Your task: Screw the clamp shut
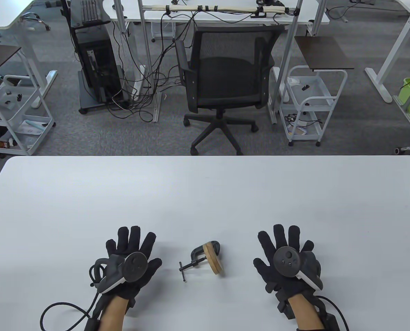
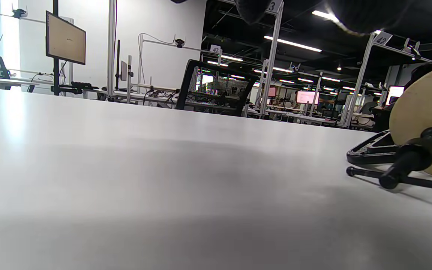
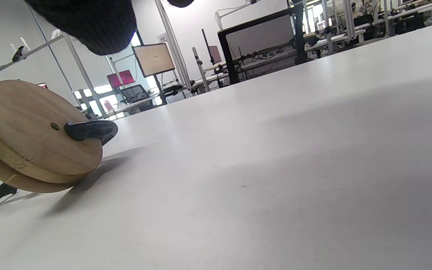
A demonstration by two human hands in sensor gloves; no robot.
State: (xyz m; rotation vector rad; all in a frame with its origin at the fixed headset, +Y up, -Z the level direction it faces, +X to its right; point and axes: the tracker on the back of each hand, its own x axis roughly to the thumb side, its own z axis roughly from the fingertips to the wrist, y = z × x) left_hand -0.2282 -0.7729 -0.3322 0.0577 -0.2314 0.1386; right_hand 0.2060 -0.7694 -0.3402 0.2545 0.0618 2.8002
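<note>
Two gloved hands lie flat on the white tabletop point(image 1: 205, 193) near its near edge, fingers spread and holding nothing: the left hand point(image 1: 130, 262) toward the near-left, the right hand point(image 1: 287, 262) toward the near-right, each well apart from the clamp point(image 1: 199, 257) that sits between them. Only the table view shows both hands whole, along with the black office chair point(image 1: 225, 79) and the wheeled carts beyond the far edge. From the wrist views just dark fingertips hang in at the top, but they give the clamp's low profile. The left wrist view shows the wooden discs point(image 2: 424, 131) standing on edge, tilted, with the screw point(image 2: 413, 157) coming toward the camera and its thin crossbar handle point(image 2: 399, 180) lying on the table. The right wrist view shows the opposite face: two stacked discs point(image 3: 36, 138) (a small hole near the centre of the outer one) with the clamp's black fixed end point(image 3: 90, 129) against that face. In the table view the clamp's long axis runs roughly left to right, slightly slanted, the screw handle point(image 1: 181, 272) pointing toward the left hand and the near edge, the C-frame point(image 1: 201, 251) curving over toward the far side, and the discs point(image 1: 214, 258) at the end nearer the right hand.
</note>
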